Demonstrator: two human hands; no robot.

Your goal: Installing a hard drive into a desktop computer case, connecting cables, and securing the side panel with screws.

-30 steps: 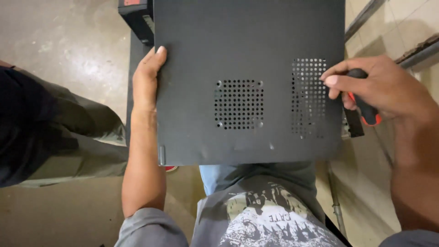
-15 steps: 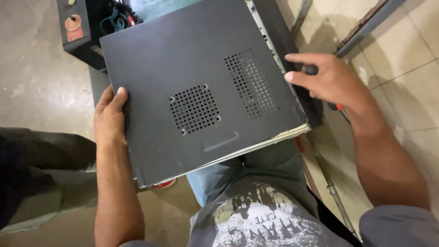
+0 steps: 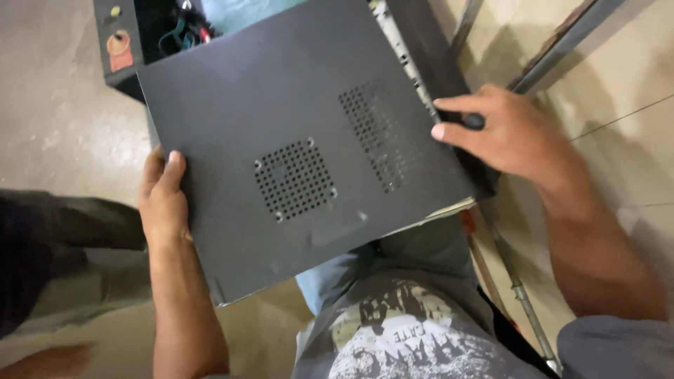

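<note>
Between both hands (image 3: 163, 200), perforated panel (image 3: 281, 133) over open case (image 3: 140, 35)

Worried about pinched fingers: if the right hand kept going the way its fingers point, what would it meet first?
The right hand points left across the dark side panel. It would likely slide over the tall vent grille first; depth is unclear.

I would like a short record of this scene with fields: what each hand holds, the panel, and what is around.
left hand: grips the left edge of the side panel
right hand: on the panel's right edge, holding a dark tool handle
side panel: dark grey metal, two perforated vent areas, tilted over the computer case
computer case: black, open, cables visible inside
surroundings: concrete floor; another person's leg at left
</note>
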